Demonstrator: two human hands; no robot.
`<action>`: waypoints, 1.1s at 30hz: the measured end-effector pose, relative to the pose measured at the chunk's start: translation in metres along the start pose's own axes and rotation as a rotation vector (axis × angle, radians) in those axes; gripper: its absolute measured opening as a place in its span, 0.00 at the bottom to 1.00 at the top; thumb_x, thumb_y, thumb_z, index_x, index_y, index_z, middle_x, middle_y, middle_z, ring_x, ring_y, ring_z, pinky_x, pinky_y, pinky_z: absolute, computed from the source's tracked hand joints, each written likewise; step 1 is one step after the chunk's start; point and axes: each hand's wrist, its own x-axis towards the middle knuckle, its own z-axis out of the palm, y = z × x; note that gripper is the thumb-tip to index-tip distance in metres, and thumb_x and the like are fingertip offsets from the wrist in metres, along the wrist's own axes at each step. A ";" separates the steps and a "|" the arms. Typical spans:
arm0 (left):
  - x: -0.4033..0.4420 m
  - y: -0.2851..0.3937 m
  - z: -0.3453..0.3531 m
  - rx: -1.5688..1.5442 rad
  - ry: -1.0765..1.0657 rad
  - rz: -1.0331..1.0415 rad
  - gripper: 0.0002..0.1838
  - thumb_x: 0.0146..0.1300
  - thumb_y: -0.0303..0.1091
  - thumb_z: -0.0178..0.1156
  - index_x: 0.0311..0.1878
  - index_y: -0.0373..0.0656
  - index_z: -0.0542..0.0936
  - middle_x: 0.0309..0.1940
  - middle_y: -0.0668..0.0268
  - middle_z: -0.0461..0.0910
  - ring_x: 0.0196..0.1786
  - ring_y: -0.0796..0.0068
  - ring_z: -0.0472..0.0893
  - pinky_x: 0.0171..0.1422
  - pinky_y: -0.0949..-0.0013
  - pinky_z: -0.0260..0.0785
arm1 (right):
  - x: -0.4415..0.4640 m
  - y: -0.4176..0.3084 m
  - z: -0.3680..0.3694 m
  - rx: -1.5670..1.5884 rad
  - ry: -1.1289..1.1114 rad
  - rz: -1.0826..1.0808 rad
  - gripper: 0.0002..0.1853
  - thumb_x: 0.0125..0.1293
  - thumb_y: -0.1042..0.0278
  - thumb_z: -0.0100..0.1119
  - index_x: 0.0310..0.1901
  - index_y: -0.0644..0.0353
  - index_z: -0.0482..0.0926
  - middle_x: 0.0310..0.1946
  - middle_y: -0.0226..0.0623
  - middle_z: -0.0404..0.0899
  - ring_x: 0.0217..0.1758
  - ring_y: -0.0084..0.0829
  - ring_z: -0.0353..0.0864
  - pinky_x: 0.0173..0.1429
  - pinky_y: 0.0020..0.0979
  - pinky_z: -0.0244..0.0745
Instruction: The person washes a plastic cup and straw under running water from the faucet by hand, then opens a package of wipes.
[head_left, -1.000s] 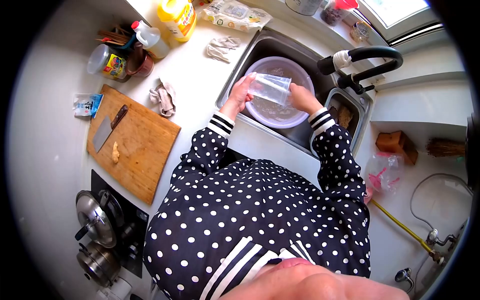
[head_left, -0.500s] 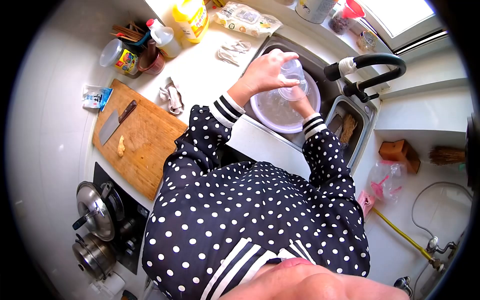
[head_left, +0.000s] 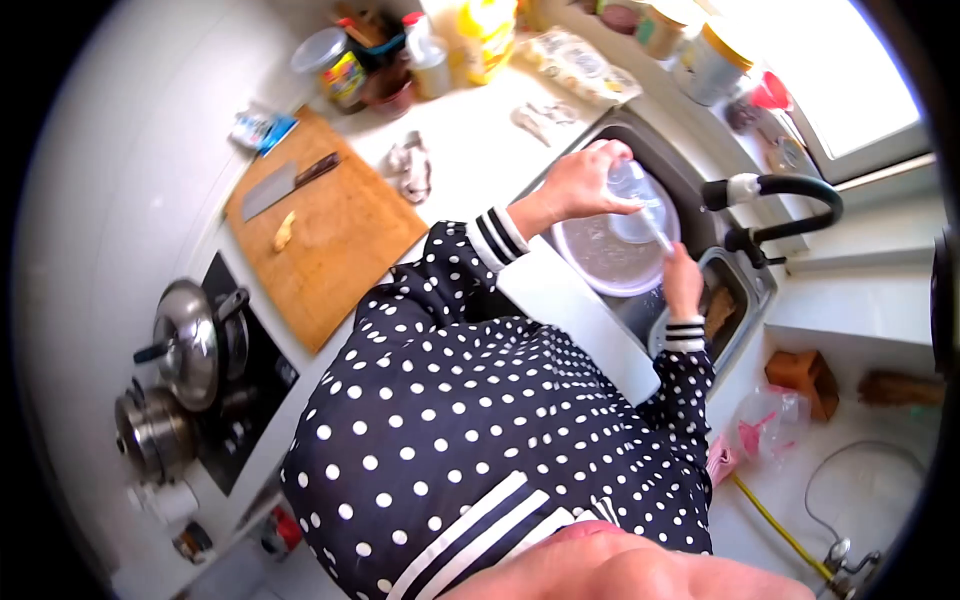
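Beside a bright window (head_left: 855, 80), a steel sink (head_left: 640, 130) holds a pale purple basin (head_left: 600, 278). Over it the left hand (head_left: 585, 185), only part-closed, grips a clear plastic cup (head_left: 640, 215); near it the right hand (head_left: 684, 280) is curled, whether round anything I can't tell.

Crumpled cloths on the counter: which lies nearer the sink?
The cloth beside the wipes pack; the other cloth lies near the wooden cutting board.
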 end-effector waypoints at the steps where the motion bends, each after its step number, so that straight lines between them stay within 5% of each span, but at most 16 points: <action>1: -0.008 -0.004 0.000 0.065 0.027 0.017 0.34 0.40 0.54 0.67 0.49 0.44 0.71 0.45 0.60 0.73 0.45 0.60 0.76 0.49 0.64 0.69 | -0.007 -0.009 -0.013 -0.042 -0.022 0.036 0.11 0.61 0.63 0.49 0.44 0.51 0.74 0.29 0.46 0.79 0.35 0.50 0.78 0.37 0.48 0.72; 4: -0.021 -0.022 0.002 0.173 -0.011 0.052 0.34 0.41 0.52 0.67 0.50 0.45 0.70 0.45 0.60 0.73 0.48 0.60 0.75 0.52 0.63 0.68 | -0.014 0.046 0.014 -0.280 -0.371 0.118 0.09 0.60 0.62 0.51 0.38 0.56 0.74 0.32 0.50 0.78 0.39 0.53 0.76 0.40 0.49 0.71; 6: -0.028 -0.024 -0.004 0.140 0.031 0.085 0.34 0.41 0.50 0.68 0.51 0.46 0.69 0.47 0.60 0.72 0.48 0.60 0.75 0.52 0.64 0.68 | -0.017 0.039 0.005 -0.060 -0.074 0.103 0.10 0.60 0.63 0.50 0.38 0.55 0.78 0.31 0.52 0.78 0.41 0.53 0.77 0.41 0.49 0.71; 8: -0.035 -0.019 -0.013 0.046 0.081 0.108 0.34 0.41 0.47 0.69 0.52 0.45 0.69 0.47 0.60 0.72 0.48 0.61 0.75 0.53 0.65 0.68 | -0.014 0.033 -0.003 0.206 -0.091 -0.009 0.13 0.62 0.58 0.53 0.40 0.57 0.78 0.30 0.45 0.81 0.33 0.44 0.79 0.35 0.40 0.72; 10: -0.038 -0.011 -0.016 -0.039 0.053 0.051 0.34 0.40 0.44 0.71 0.51 0.45 0.69 0.46 0.61 0.72 0.48 0.63 0.75 0.52 0.66 0.68 | -0.010 -0.007 -0.026 0.813 -0.235 0.185 0.16 0.63 0.53 0.54 0.40 0.59 0.78 0.29 0.31 0.80 0.23 0.23 0.71 0.29 0.26 0.67; 13: -0.043 -0.006 -0.010 -0.152 0.025 0.029 0.35 0.38 0.43 0.72 0.51 0.46 0.69 0.45 0.62 0.73 0.50 0.63 0.74 0.54 0.67 0.67 | -0.004 -0.052 -0.046 1.261 -0.264 0.248 0.17 0.64 0.52 0.54 0.39 0.58 0.79 0.30 0.21 0.77 0.21 0.12 0.58 0.28 0.18 0.59; 17: -0.046 -0.008 0.000 -0.279 0.050 0.085 0.35 0.41 0.44 0.72 0.53 0.44 0.69 0.46 0.61 0.73 0.48 0.64 0.74 0.53 0.66 0.67 | 0.002 -0.062 -0.038 1.475 -0.385 0.246 0.13 0.65 0.55 0.53 0.39 0.56 0.77 0.30 0.24 0.77 0.20 0.13 0.58 0.28 0.18 0.59; 20: -0.047 -0.019 0.015 -0.641 0.045 -0.148 0.28 0.50 0.36 0.69 0.54 0.43 0.70 0.41 0.65 0.74 0.39 0.76 0.75 0.47 0.76 0.68 | 0.004 -0.062 -0.033 1.577 -0.342 0.194 0.12 0.66 0.57 0.50 0.37 0.58 0.74 0.31 0.26 0.75 0.19 0.13 0.57 0.29 0.18 0.62; 26: -0.043 -0.025 0.027 -1.387 0.267 -0.495 0.14 0.63 0.31 0.54 0.50 0.38 0.73 0.33 0.64 0.78 0.40 0.76 0.77 0.49 0.75 0.70 | -0.002 -0.065 -0.025 1.700 -0.426 0.183 0.10 0.66 0.58 0.51 0.34 0.56 0.74 0.28 0.27 0.75 0.20 0.13 0.60 0.29 0.18 0.62; 30: -0.042 -0.034 0.026 -1.433 0.213 -0.613 0.16 0.67 0.37 0.50 0.53 0.38 0.72 0.44 0.60 0.77 0.46 0.74 0.75 0.52 0.69 0.69 | -0.005 -0.064 -0.020 1.795 -0.399 0.171 0.10 0.66 0.60 0.50 0.35 0.57 0.73 0.29 0.27 0.74 0.20 0.14 0.59 0.31 0.20 0.63; 33: -0.051 -0.019 0.023 -1.257 0.056 -0.490 0.23 0.64 0.45 0.53 0.56 0.40 0.67 0.51 0.63 0.72 0.52 0.74 0.72 0.58 0.65 0.64 | -0.007 -0.067 -0.023 1.771 -0.329 0.160 0.12 0.67 0.57 0.49 0.35 0.57 0.72 0.29 0.25 0.73 0.22 0.14 0.58 0.35 0.21 0.63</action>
